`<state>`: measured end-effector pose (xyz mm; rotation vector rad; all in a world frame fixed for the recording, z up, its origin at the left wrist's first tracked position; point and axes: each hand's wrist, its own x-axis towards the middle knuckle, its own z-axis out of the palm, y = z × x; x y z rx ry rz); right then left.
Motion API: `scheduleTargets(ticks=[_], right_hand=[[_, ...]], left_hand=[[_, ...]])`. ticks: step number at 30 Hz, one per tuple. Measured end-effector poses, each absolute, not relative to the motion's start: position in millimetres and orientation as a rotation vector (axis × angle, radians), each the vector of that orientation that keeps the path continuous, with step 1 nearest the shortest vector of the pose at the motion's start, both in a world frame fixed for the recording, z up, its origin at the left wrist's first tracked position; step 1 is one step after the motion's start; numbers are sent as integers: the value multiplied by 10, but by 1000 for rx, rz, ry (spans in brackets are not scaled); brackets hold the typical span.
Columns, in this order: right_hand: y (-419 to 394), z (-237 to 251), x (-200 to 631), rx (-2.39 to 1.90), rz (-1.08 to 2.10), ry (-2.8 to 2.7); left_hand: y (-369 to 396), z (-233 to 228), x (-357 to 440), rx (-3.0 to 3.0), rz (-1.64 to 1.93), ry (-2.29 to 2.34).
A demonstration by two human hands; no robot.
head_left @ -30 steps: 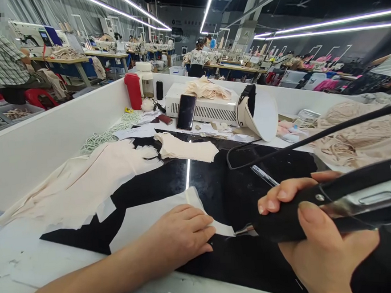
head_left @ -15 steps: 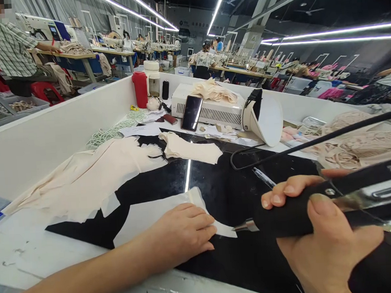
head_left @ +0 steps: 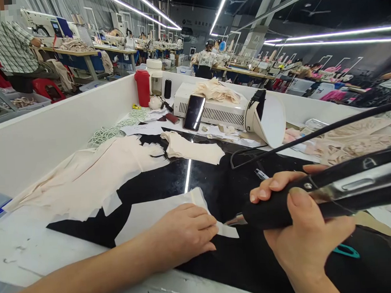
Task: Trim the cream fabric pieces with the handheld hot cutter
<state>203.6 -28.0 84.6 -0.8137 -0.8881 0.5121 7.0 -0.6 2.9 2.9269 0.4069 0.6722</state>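
Note:
My left hand [head_left: 184, 233] lies flat, palm down, on a pale fabric piece [head_left: 146, 212] that rests on the black glossy work surface [head_left: 218, 185]. My right hand [head_left: 301, 228] grips the black handle of a corded cutting tool [head_left: 319, 196]. The tool's metal tip [head_left: 232, 220] points left and sits at the right edge of the fabric piece, close to my left fingertips. A black cable [head_left: 315, 133] runs from the tool toward the back.
Cream fabric offcuts [head_left: 93, 176] lie at the left, and a small stack [head_left: 192, 149] sits further back. A white machine [head_left: 213, 107] with a phone [head_left: 194, 112] leaning on it, a red bottle [head_left: 142, 87] and a white lamp [head_left: 267, 117] stand behind. White walls [head_left: 47, 134] bound the table. People work at distant tables.
My right hand and the tool have shifted slightly left, bringing the tip nearer the fabric edge. The left hand stays pressed on the fabric. The view has drifted a little.

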Motion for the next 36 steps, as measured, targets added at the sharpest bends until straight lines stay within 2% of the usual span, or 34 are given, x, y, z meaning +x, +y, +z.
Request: scheduleTargets(ticks=[36], right_hand=[[-333, 833, 2001, -792, 485, -898]], left_hand=[[44, 5, 3, 2932, 680, 394]])
